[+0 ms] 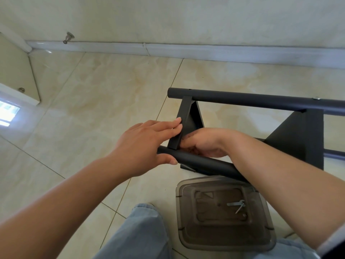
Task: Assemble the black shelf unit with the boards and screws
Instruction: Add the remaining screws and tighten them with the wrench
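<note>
Left hand [147,144] lies flat, fingers straight against the end board [183,126], thumb touching the near tube [203,163]. Right hand [203,144] curls inward behind that board; what it grips is hidden. Nearest, lower right of frame: smoky translucent plastic tray [225,240], rounded corners, holding a small flat metal wrench [236,204]. Pale denim knees flank it. Mid-frame: black shelf unit [296,135] on its side, matte round tubes, flat angular boards. Farther: glossy cream marbled floor tiles [104,90], white skirting [186,50], steel doorstop [68,37] upper left
</note>
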